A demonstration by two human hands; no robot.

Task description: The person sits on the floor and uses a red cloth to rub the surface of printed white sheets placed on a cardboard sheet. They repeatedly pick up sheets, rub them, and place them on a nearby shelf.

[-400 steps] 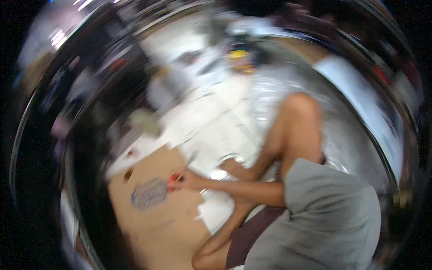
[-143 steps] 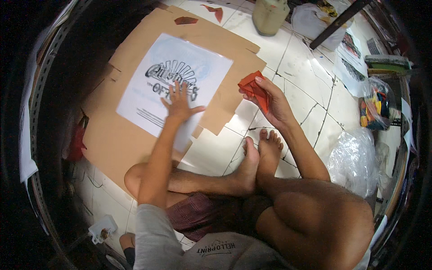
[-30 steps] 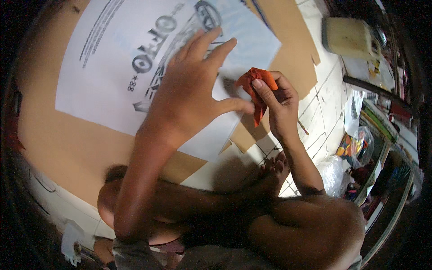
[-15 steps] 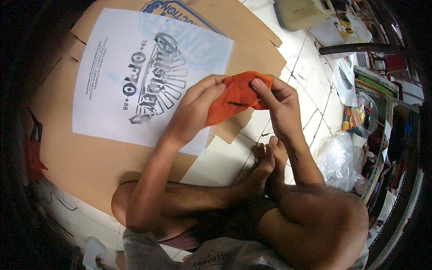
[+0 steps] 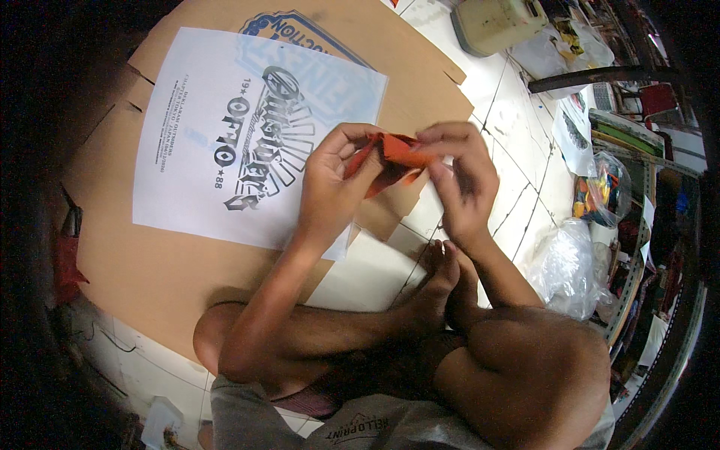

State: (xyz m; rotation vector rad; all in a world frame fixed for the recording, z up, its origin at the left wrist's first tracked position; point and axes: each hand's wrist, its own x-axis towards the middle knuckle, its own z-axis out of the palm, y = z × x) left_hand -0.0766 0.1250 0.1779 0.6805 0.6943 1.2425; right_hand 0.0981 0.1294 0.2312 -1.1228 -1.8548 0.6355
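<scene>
A small piece of orange cloth (image 5: pixel 405 154) is held up between my two hands, above the edge of the cardboard. It looks folded over, with a darker inner side hanging below. My left hand (image 5: pixel 341 176) grips its left part, thumb against the fabric and fingers behind it. At the cloth's right end, the thumb and fingers of my right hand (image 5: pixel 465 169) close in a pinch; motion blurs them somewhat. Beyond my left hand lies a white printed sheet (image 5: pixel 195 135) with black lettering, flat on the brown cardboard (image 5: pixel 105 240).
My crossed legs (image 5: pixel 360 330) and bare feet are just below my hands. White floor tiles (image 5: pixel 517 157) run along the right. There stand a beige jerrycan (image 5: pixel 499 26), clear plastic bags (image 5: pixel 566 270) and a cluttered metal shelf (image 5: pixel 637 270). A blue print (image 5: pixel 315 37) lies partly under the sheet.
The orange cloth was spread wider between both hands and now is folded smaller. My right hand has shifted its hold, its fingers now over the cloth's right end.
</scene>
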